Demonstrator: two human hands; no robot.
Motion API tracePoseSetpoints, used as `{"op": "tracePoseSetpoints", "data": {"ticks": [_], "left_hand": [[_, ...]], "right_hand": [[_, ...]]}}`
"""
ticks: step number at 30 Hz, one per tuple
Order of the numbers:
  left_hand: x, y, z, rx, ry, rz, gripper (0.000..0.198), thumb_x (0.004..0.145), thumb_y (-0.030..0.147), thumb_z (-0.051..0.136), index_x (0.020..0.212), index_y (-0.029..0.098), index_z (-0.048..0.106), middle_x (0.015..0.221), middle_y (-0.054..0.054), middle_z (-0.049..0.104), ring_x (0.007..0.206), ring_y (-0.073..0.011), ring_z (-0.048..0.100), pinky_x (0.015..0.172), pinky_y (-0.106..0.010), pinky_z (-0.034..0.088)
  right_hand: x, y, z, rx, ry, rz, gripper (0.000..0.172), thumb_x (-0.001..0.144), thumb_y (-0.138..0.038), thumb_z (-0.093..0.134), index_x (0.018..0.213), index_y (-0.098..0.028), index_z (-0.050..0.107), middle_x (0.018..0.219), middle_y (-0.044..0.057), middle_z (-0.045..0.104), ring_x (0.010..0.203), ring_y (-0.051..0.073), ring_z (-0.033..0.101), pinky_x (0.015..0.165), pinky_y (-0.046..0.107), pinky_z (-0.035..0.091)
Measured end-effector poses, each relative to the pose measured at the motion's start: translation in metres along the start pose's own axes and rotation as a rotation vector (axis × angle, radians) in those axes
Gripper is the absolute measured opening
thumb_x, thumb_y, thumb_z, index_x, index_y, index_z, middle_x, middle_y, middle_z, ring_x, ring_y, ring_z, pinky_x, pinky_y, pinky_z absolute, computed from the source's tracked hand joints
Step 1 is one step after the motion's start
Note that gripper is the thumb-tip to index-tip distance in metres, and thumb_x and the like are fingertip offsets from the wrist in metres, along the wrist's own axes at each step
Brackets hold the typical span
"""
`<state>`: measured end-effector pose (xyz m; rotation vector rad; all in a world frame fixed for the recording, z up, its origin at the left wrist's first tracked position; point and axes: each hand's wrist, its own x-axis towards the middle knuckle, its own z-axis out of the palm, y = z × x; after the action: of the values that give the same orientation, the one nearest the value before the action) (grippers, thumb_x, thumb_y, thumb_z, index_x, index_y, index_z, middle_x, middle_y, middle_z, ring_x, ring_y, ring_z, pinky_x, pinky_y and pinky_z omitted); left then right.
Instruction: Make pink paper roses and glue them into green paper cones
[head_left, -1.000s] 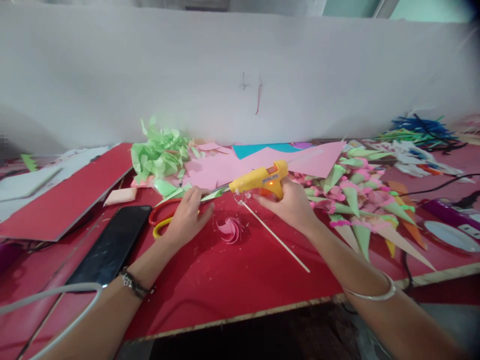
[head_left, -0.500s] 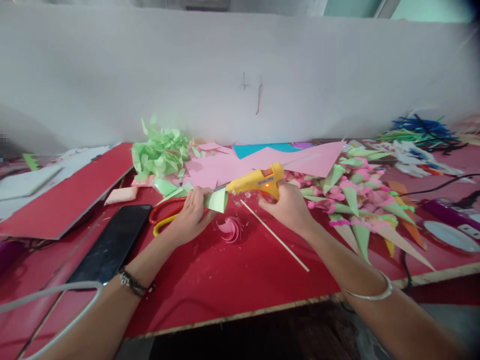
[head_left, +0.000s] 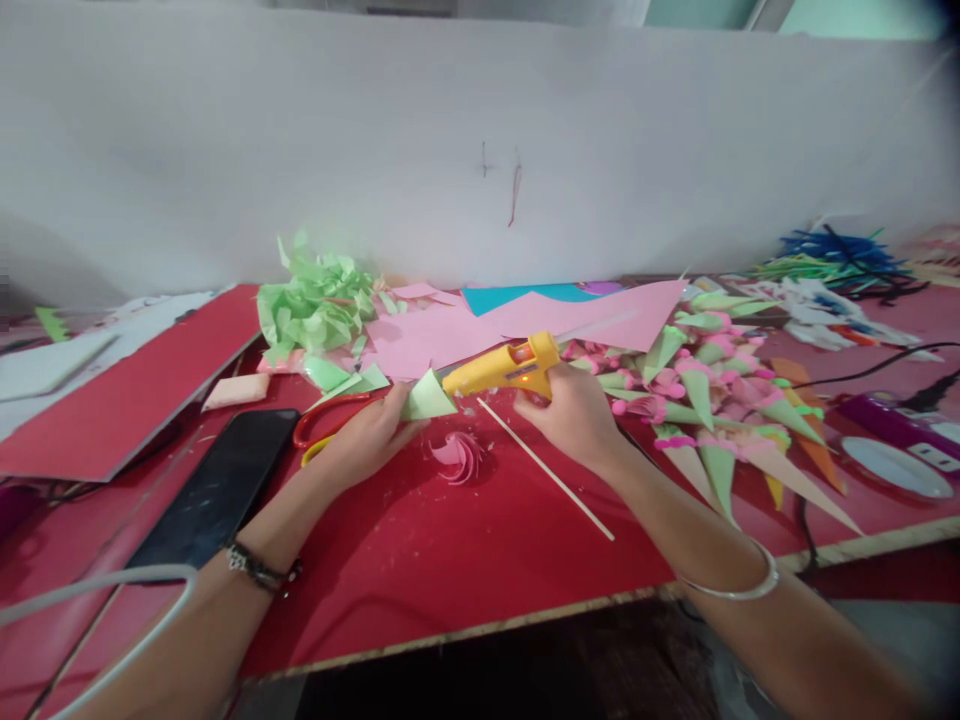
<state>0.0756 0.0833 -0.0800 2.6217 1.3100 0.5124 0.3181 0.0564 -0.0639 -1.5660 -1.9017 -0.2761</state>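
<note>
Tho illegible, glue gun [head_left: 489, 370] lbl [head_left: 520, 373]

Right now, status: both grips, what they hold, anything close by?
Right grip: on yellow glue gun. Left grip: holding green paper at the gun's front end; contact unclear. Close by: pink paper swirl and thin stick, on red table.

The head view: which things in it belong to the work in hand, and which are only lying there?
In the work:
yellow glue gun, in the right hand
green paper piece, in the left hand
probably the pink swirl and thin stick, close by

Apparently just lying there:
black phone
pale block
red board
</note>
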Motion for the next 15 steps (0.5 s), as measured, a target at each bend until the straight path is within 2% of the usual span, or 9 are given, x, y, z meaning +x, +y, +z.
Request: {"op": "tracePoseSetpoints", "data": {"ticks": [6, 15], "left_hand": [[0.001, -0.004, -0.002, 0.126, -0.029, -0.018, 0.03, 0.086, 0.038, 0.035, 0.103, 0.014, 0.038, 0.068, -0.005, 0.057, 0.057, -0.0174, 0.056, 0.05, -0.023, 0.034], [0.001, -0.006, -0.011, 0.261, -0.035, -0.048, 0.026, 0.087, 0.036, 0.03, 0.096, 0.014, 0.04, 0.069, -0.007, 0.058, 0.063, -0.0218, 0.058, 0.053, -0.026, 0.033]], "right_hand": [[0.0, 0.0, -0.001, -0.038, -0.062, 0.008, 0.028, 0.069, -0.025, 0.048, 0.092, -0.012, 0.058, 0.057, 0.003, 0.056, 0.047, 0.016, 0.047, 0.047, 0.025, 0.026], [0.001, 0.001, -0.001, -0.043, -0.124, 0.001, 0.024, 0.07, -0.023, 0.046, 0.09, -0.012, 0.057, 0.064, 0.006, 0.059, 0.054, 0.018, 0.052, 0.049, 0.026, 0.028]]}}
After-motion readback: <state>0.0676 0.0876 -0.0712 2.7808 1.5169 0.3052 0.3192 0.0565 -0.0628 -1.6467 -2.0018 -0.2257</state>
